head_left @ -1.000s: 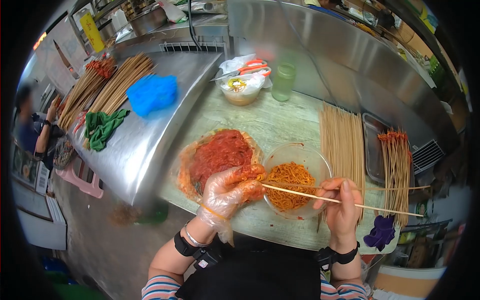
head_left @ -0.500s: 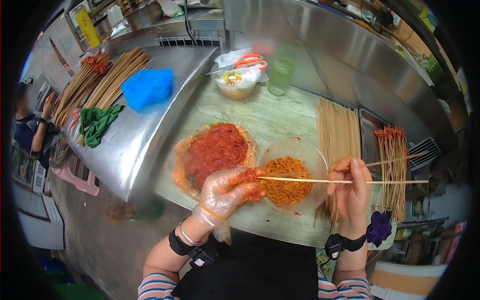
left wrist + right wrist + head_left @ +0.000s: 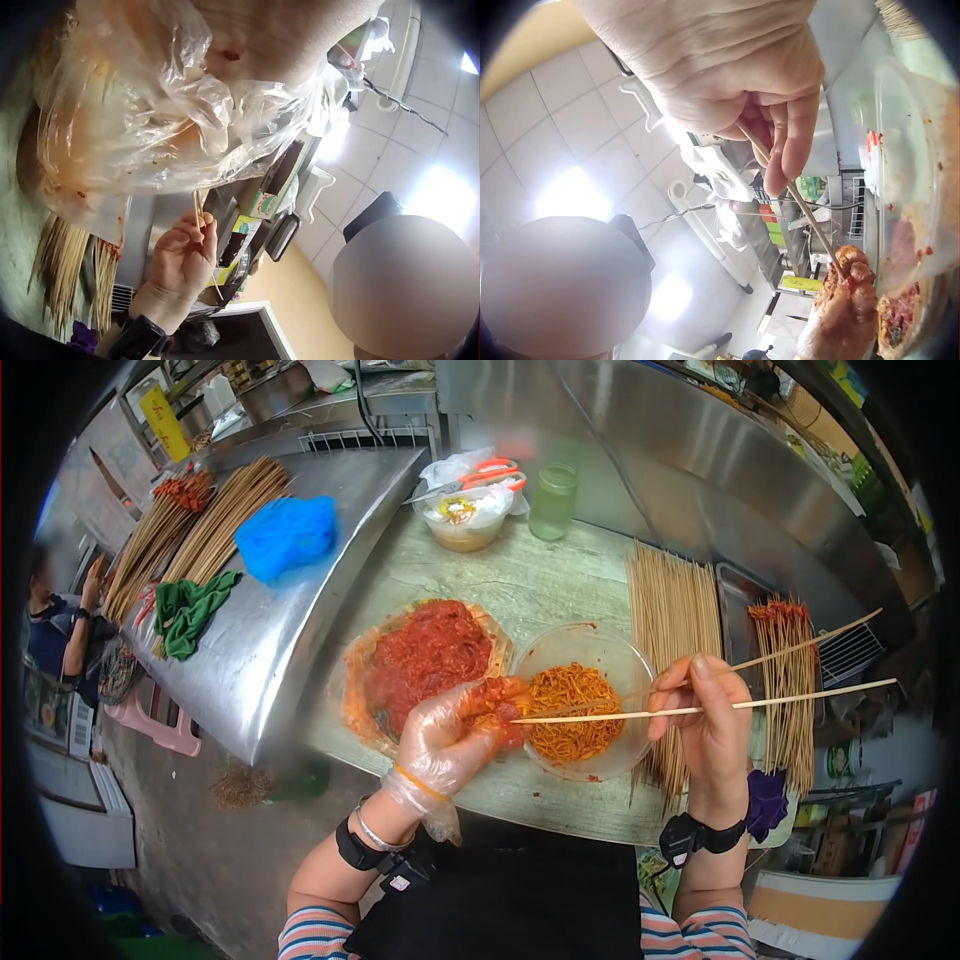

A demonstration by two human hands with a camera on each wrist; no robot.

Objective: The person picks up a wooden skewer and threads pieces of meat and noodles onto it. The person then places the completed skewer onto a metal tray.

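In the head view the left hand, in a clear plastic glove smeared red, pinches a small piece of red food at the tips of two thin sticks. The bare right hand holds both sticks between thumb and fingers, their far ends spread apart to the right. Behind the left hand lies a heap of red meat on a plastic bag. A clear bowl of orange shreds sits beneath the sticks. The right wrist view shows a stick running from the right hand to the gloved fingertips.
Bare skewers and a tray with loaded skewers lie at the right. At the back stand a tub with scissors and a green glass. A steel table at the left holds skewers and a blue bag.
The right hand has moved slightly up and right, and the sticks' far ends have swung upward. Red food now shows at the left fingertips against the stick tips.
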